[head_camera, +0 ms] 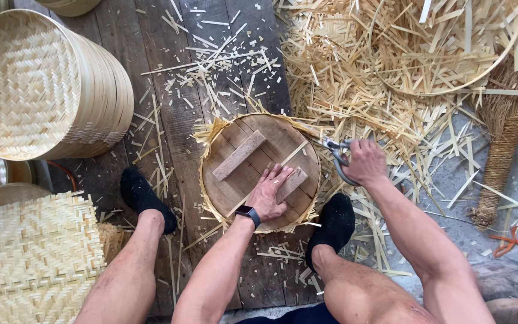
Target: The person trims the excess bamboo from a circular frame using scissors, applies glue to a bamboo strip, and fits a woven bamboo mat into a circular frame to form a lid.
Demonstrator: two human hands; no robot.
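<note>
A round wooden disc (244, 180) with two wooden battens lies on a woven bamboo mat whose frayed edge (208, 135) sticks out around it. My left hand (268, 193) presses flat on the disc, fingers spread over the lower batten, a dark watch on the wrist. My right hand (364, 162) grips metal scissors (336, 150) at the disc's right rim, blades pointing left toward the mat edge.
A stack of round woven bamboo trays (49, 84) lies on its side at upper left. Flat woven mats (31, 258) sit at lower left. Bamboo offcuts (385, 66) cover the floor at upper right, beside a straw broom (502, 150). My feet in black socks flank the disc.
</note>
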